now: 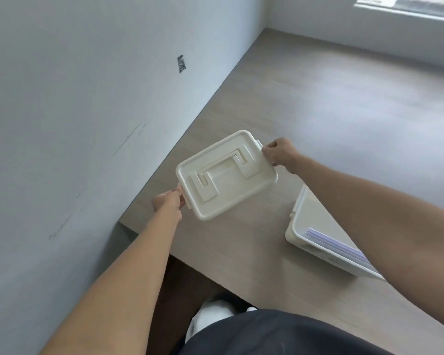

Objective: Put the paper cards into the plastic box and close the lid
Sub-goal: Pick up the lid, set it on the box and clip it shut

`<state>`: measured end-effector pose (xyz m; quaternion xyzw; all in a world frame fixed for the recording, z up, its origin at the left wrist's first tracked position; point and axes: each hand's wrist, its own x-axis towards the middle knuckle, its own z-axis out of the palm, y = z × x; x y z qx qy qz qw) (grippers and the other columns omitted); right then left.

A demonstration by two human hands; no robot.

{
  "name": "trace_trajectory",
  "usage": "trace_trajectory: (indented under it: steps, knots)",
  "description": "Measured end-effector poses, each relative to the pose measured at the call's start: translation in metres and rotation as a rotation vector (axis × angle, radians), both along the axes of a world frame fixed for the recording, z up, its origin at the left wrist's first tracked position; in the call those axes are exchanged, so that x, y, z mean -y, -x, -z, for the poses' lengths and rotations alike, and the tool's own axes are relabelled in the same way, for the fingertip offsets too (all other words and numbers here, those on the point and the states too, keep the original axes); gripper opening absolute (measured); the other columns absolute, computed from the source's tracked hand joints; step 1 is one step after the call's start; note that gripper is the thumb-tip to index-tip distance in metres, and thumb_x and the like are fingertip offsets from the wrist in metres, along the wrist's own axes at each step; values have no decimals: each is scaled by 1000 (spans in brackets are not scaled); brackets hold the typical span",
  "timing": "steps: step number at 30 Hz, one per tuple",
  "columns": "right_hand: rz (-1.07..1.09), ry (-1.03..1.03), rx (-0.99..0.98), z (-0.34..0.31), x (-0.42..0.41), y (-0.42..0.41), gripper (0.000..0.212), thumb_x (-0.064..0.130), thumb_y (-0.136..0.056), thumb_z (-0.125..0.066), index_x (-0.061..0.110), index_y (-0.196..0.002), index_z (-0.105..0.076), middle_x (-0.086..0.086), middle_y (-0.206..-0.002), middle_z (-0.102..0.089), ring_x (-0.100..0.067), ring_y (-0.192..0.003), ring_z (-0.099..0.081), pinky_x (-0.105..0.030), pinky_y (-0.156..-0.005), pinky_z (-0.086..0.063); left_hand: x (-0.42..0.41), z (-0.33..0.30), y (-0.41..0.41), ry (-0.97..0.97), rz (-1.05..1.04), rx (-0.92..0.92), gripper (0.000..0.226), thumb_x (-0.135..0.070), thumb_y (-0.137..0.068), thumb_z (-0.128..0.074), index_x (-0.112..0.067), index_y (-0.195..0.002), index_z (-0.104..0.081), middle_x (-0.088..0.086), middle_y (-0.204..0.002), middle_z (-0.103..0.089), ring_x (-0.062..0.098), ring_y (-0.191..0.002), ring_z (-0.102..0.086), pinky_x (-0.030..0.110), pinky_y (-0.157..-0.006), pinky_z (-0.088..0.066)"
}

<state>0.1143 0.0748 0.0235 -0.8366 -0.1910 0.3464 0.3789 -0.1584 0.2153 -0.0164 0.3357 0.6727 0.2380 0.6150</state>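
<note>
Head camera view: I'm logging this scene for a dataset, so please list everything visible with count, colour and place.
Cream plastic lid: one, cream, held above the table's left part, handle side up.
Open white plastic box: one, white, on the table to the right of the lid, partly hidden by the right forearm.
Pale purple paper cards: a stack, count unclear, standing inside the box.
Wooden table: one, grey-brown, against the wall.
Pale wall: grey-white, left, with a dark mark.
Window: one, top right corner.
White shoe: one, below the table edge.
Left hand: gripping the lid's near-left end.
Right hand: gripping the lid's far-right end.
</note>
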Motion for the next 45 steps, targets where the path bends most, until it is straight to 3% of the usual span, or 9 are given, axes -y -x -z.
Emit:
trace_trajectory:
  steps: [4, 9, 13, 15, 19, 24, 29, 38, 45]
  knots:
    - [67, -95, -9, -34, 59, -24, 7, 8, -90, -60, 5, -86, -65, -11, -78, -52, -22, -67, -50, -23, -53, -48, 5, -22, -44, -65, 138, 64, 35, -4, -81, -76, 6, -112, -62, 21, -100, -70, 21, -64, -67, 37, -66, -57]
    - [276, -123, -38, -51, 144, -43, 18, 11, -88, -63, -4, -95, -70, -13, -84, -66, -23, -71, -61, -27, -61, -50, 33, -44, -107, -108, 351, 123, 13, 0, -83, -72, -2, -85, -60, 10, -76, -66, 17, -61, -64, 30, -55, -55]
    - [382, -139, -66, -55, 207, -47, 21, 13, -85, -64, -4, -95, -70, -13, -83, -69, -26, -73, -64, -33, -70, -52, 59, -50, -146, -111, 510, 146, 12, -1, -83, -73, -3, -78, -62, 11, -77, -68, 14, -55, -67, 25, -50, -58]
    - [426, -134, -75, -54, 237, -47, 24, 16, -85, -67, -5, -95, -70, -13, -83, -71, -24, -69, -65, -31, -68, -52, 72, -50, -162, -122, 608, 144, 10, -3, -83, -74, -1, -83, -64, 12, -81, -70, 11, -52, -68, 24, -52, -57]
    - [524, -139, -91, -45, 292, -42, 26, 27, -85, -73, 1, -91, -73, -7, -80, -72, -18, -63, -63, -27, -63, -51, 103, -49, -183, -160, 831, 118, 14, 0, -86, -69, -4, -75, -62, 11, -76, -66, 8, -45, -66, 19, -48, -55]
    - [574, -160, -207, -28, 343, -24, 22, 29, -84, -75, 7, -85, -69, -4, -75, -70, -15, -62, -63, -27, -64, -49, 129, -40, -190, -186, 1066, 69, 9, 0, -85, -70, -2, -79, -64, 15, -82, -68, 23, -72, -67, 27, -69, -60]
    - [578, -178, -292, -10, 371, -2, 22, 31, -86, -73, 12, -77, -68, -3, -71, -70, -16, -62, -63, -28, -64, -49, 142, -32, -185, -148, 1151, 115, 6, -1, -83, -72, 0, -85, -66, 16, -87, -70, 26, -78, -68, 35, -84, -58]
    - [534, -246, -355, -1, 388, 10, 25, 34, -84, -73, 11, -82, -65, -7, -78, -71, -16, -66, -67, -29, -67, -48, 144, -28, -171, -75, 1212, 204, 17, -1, -84, -71, 6, -98, -65, 15, -89, -71, 14, -69, -73, 24, -68, -60]
    - [538, -271, -363, 7, 390, 9, 26, 34, -81, -76, 14, -77, -62, -7, -76, -68, -17, -65, -67, -30, -66, -48, 143, -24, -168, -112, 1221, 188, 16, -9, -82, -75, -2, -95, -68, 13, -93, -70, 22, -81, -67, 34, -81, -58]
